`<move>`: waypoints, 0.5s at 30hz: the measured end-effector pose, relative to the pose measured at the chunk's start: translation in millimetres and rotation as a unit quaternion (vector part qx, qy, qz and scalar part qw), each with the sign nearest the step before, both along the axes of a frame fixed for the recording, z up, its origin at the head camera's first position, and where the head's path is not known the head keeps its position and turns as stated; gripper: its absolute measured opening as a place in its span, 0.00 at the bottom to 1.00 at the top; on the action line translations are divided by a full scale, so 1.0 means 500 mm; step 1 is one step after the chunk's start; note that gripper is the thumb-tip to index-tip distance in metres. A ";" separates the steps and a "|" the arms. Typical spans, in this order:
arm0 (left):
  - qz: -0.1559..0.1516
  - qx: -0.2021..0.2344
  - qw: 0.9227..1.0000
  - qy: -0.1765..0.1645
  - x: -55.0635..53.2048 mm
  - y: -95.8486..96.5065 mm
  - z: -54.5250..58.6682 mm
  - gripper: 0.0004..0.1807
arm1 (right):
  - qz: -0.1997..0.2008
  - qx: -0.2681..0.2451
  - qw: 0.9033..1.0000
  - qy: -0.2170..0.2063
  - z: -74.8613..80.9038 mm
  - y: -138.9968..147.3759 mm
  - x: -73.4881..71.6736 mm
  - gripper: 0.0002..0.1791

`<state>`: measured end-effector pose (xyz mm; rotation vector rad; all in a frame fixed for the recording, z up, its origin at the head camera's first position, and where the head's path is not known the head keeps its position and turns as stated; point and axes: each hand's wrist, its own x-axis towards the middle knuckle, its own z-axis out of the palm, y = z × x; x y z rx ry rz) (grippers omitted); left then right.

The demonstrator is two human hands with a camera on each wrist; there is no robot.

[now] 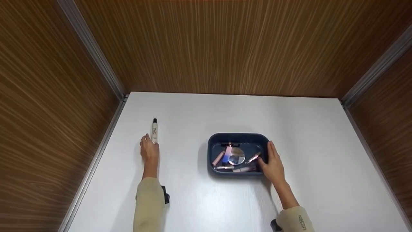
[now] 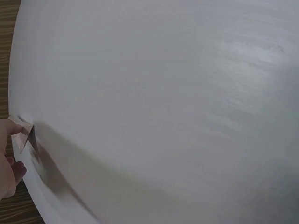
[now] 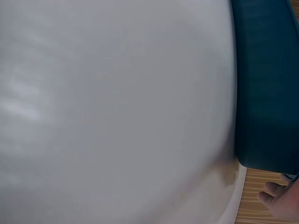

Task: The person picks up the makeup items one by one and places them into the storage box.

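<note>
A slim whitish tube (image 1: 154, 132) with a black cap and the letters TWG lies at the left, its cap pointing away from me. My left hand (image 1: 149, 150) pinches its near end; in the left wrist view the thumb and fingers (image 2: 11, 128) meet the tube's flat end (image 2: 23, 135). At the right, a dark blue rectangular bin (image 1: 210, 151) stands on the table. My right hand (image 1: 274, 166) grips its right wall, thumb inside and fingers outside. The right wrist view shows the bin's side (image 3: 266, 84) and part of that hand (image 3: 282, 200).
Inside the bin lie a round mirror-like disc (image 1: 237, 156), a pink-and-blue stick (image 1: 227, 154), a pink tube (image 1: 219, 158) and several other small cosmetic-like items. The white table (image 1: 186, 112) is bounded by wood-grain panels (image 1: 209, 48) at the back and sides.
</note>
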<state>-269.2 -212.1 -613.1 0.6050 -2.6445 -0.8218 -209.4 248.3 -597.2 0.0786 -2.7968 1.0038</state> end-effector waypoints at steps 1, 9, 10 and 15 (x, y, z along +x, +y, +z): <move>-0.003 -0.001 1.000 -0.001 -0.001 0.000 -0.001 0.28 | 0.000 -0.002 1.000 0.000 0.000 0.000 0.000 0.42; -0.020 -0.012 1.000 0.006 0.006 -0.002 -0.014 0.20 | 0.002 -0.006 1.000 -0.005 0.000 -0.001 0.001 0.42; -0.017 -0.014 1.000 0.007 0.008 -0.003 -0.015 0.20 | 0.003 -0.006 1.000 -0.005 0.000 0.000 0.001 0.42; -0.002 -0.038 0.999 0.011 0.015 -0.002 -0.020 0.19 | 0.004 -0.005 1.000 -0.003 -0.002 0.001 0.001 0.42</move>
